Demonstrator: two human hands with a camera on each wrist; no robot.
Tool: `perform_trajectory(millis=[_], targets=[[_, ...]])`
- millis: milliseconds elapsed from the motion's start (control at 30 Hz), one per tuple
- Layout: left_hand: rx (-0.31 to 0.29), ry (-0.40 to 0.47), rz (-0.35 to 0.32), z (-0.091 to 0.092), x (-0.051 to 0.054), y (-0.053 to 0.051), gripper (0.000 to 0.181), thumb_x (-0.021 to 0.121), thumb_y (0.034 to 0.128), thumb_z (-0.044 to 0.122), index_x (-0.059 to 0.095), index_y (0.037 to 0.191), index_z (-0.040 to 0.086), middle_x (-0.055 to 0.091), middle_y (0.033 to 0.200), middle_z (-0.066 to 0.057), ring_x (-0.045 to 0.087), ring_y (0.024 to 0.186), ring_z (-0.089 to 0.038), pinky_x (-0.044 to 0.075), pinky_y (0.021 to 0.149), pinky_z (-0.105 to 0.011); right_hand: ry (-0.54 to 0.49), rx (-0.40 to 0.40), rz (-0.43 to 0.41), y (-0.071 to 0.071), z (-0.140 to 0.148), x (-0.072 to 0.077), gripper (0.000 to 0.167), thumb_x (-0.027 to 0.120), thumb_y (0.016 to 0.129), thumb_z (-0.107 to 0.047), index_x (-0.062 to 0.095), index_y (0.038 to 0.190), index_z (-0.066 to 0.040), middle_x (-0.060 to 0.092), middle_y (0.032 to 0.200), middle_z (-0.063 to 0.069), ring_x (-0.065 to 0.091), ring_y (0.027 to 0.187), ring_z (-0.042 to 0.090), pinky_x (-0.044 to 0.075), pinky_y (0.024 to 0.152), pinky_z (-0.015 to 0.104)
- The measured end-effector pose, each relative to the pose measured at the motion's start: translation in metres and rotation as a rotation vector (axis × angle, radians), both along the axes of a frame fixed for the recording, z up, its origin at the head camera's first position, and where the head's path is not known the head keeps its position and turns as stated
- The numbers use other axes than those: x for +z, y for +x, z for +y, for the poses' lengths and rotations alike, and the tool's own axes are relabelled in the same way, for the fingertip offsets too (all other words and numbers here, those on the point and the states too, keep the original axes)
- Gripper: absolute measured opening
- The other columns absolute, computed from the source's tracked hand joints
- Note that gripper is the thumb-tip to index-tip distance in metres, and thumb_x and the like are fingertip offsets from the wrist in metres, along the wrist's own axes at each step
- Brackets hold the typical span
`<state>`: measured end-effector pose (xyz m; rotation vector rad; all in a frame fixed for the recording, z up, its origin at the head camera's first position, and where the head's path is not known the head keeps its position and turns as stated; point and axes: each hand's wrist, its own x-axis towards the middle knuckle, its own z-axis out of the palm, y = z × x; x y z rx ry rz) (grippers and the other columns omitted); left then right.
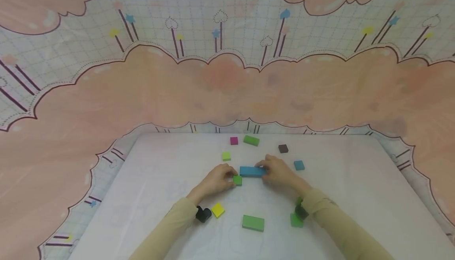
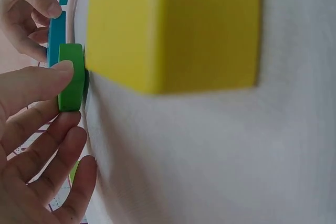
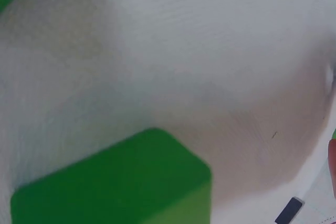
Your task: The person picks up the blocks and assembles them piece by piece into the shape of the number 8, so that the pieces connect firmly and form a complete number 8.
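Observation:
My left hand pinches a small green block between thumb and fingers on the white tabletop. In the left wrist view, the thumb of the left hand lies on one side of that green block and fingers on the other. Just beyond it lies a long blue block, its right end gripped by my right hand. The green block sits by the blue block's near left corner; whether they touch I cannot tell. Only a fingertip shows in the right wrist view.
Nearer me lie a yellow block, a green rectangular block and a green block beside the right wrist. Farther back are light green, magenta, long green, dark and blue blocks.

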<state>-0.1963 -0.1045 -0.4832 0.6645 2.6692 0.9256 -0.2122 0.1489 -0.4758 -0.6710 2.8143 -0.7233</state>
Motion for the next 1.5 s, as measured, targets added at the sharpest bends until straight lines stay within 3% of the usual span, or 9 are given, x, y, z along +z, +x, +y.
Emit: perform_trajectory(millis=[1000,1500], targets=[[0.016,0.003,-0.006,0.0007,-0.0014,0.0007,0.027,0.073,0.0828,0.016,0.067,0.109,0.012,0.064,0.105,-0.001,0.057,0.102,-0.016,0.049,0.096,-0.038,0.056,-0.007,-0.025,-0.0032,-0.0059,-0.0029,0.039,0.071,0.077,-0.008,0.069,0.115,-0.016,0.053,0.088,-0.003,0.047,0.082,0.013,0.046,0.078,0.031],[0.029,0.026,-0.026,0.0015,-0.0033,-0.0035,0.028,0.074,0.0814,0.016,0.066,0.108,0.013,0.064,0.104,-0.001,0.058,0.101,-0.017,0.049,0.095,-0.037,0.059,0.013,-0.041,-0.0073,-0.0001,-0.0039,0.045,0.072,0.078,-0.012,0.063,0.122,-0.017,0.062,0.101,0.001,0.056,0.093,0.016,0.050,0.086,0.039]])
